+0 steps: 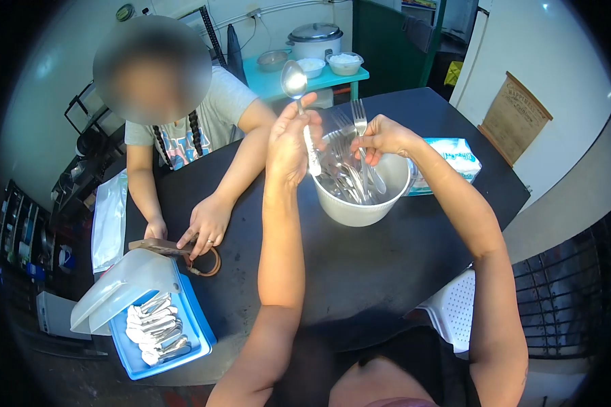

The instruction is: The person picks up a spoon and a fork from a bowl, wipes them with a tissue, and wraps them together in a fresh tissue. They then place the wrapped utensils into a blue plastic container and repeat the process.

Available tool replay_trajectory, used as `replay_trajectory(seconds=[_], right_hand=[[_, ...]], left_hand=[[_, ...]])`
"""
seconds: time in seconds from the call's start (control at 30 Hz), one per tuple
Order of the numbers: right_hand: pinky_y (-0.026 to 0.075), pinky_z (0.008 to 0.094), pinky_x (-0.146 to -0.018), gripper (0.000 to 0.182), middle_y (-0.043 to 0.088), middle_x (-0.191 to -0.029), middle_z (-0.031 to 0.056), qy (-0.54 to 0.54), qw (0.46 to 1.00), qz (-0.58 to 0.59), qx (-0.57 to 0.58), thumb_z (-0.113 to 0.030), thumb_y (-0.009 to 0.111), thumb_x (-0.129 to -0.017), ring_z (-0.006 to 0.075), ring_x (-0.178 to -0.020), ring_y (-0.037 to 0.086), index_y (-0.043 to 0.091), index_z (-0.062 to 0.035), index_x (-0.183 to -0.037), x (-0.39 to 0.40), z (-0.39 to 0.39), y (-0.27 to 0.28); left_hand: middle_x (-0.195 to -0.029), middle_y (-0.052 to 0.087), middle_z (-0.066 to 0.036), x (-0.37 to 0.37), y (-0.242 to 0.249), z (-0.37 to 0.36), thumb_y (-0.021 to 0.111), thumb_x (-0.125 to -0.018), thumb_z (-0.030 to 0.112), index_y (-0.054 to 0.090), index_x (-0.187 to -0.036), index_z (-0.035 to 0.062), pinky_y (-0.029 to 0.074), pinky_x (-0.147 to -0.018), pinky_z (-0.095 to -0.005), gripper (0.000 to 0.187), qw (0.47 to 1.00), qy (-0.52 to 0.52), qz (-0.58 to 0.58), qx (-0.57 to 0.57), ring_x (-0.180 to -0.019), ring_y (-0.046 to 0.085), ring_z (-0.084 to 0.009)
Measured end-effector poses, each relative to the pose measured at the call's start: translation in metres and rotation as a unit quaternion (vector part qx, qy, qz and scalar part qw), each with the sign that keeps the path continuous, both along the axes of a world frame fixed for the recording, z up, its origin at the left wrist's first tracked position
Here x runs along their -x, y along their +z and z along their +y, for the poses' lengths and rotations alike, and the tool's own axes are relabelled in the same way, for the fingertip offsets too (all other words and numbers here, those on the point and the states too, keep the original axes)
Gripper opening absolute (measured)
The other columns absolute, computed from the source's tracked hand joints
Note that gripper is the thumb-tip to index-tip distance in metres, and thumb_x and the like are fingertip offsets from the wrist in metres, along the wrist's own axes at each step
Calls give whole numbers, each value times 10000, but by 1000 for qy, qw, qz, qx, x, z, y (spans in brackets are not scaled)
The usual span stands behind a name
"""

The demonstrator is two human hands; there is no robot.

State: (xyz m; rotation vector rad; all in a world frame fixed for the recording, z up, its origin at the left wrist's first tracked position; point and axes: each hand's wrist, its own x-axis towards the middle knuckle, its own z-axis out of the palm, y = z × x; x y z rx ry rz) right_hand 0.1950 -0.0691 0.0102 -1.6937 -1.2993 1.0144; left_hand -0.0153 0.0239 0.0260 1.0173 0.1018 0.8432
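Shiny and round-bowled, the metal spoon [294, 80] stands upright in my left hand's [290, 144] grip, above the tub's left edge. My right hand [385, 140] pinches a slim-tined fork [360, 121] over the smooth, round white tub [352, 211] of loose metal cutlery [349, 180]. Smooth black tabletop [360, 271] lies open between tub and blue plastic box [206, 334].

Black worktop [360, 271] with a round white bowl [353, 211] of silver-coloured metal cutlery [349, 180] and a bright blue rectangular plastic container [207, 342] with a translucent whitish lid [139, 278]. Behind them, a turquoise table [261, 80] stands near a dark green panel [380, 51]. A seated person's grey T-shirt [229, 102] carries a pink, white and blue print; a tan paper sign [516, 115] bears dark lettering.
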Motion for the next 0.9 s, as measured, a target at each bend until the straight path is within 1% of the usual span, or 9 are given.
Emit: replay_trajectory(seconds=[0.2,0.4,0.5,0.57,0.6,0.67,0.77,0.83,0.9], right_hand=[[586,301,-510,213,696,-739,150,-9,999,-25,-20,-121,700,-869,186,-555,671,702,91,-843,-1,-5,1],[555,306,-425,128,651,-656,189,-54,994,-99,-11,18,672,-803,205,-485,663,611,122,-845,13,-6,-3],[590,368,-536,221,666,-715,208,-86,970,-223,44,-35,726,-774,277,-605,705,623,118,-896,19,-7,-4],[586,432,-735,310,689,-863,225,-105,842,-513,-131,-142,770,-757,349,-828,709,654,65,-956,20,-6,-18],[586,432,-735,310,689,-863,225,-102,841,-514,-135,-142,770,-757,349,-828,709,654,65,-956,31,-5,-5],[527,468,-879,383,689,-989,212,-107,858,-488,-119,-245,784,-752,388,-1000,655,674,-4,-1028,57,-7,15],[524,476,-855,430,691,-982,218,0,907,-416,-62,-266,779,-763,378,-998,660,654,-16,-1090,72,4,24],[521,474,-855,457,693,-987,214,25,909,-403,-101,-272,785,-758,378,-996,660,645,-23,-1114,75,15,11],[514,462,-866,433,697,-1007,212,56,907,-397,-132,-228,767,-766,374,-1000,661,633,-35,-1130,82,17,12]], left_hand=[[-1033,634,-99,0,-4,4,443,-993,76,501,-1343,8,601,-669,-340,361,999,21,16,-39,-822,639,-174],[-1071,636,-108,4,2,1,444,-994,73,488,-1352,-2,586,-655,-327,369,997,43,21,-54,-813,633,-170],[-1071,638,-111,8,4,1,450,-994,75,490,-1347,-12,586,-666,-329,366,997,45,9,-59,-810,633,-168],[-1062,640,-111,12,8,-3,454,-993,75,489,-1347,-17,569,-641,-315,368,996,61,12,-58,-782,620,-158],[-1052,642,-110,12,11,-1,458,-993,76,489,-1347,-21,552,-616,-302,369,995,79,9,-60,-755,607,-147],[-1042,644,-110,13,9,5,463,-993,75,494,-1340,-25,516,-586,-281,363,994,80,-1,-78,-732,586,-130],[-1027,647,-101,20,8,11,472,-994,78,510,-1321,-26,446,-546,-245,345,993,72,-8,-96,-674,538,-96],[-1023,648,-93,24,9,11,476,-996,82,521,-1309,-23,412,-536,-229,332,993,65,-7,-97,-639,511,-81],[-962,639,-51,28,13,6,497,-999,95,577,-1233,-19,385,-524,-221,273,974,147,89,-151,-609,475,-45]])
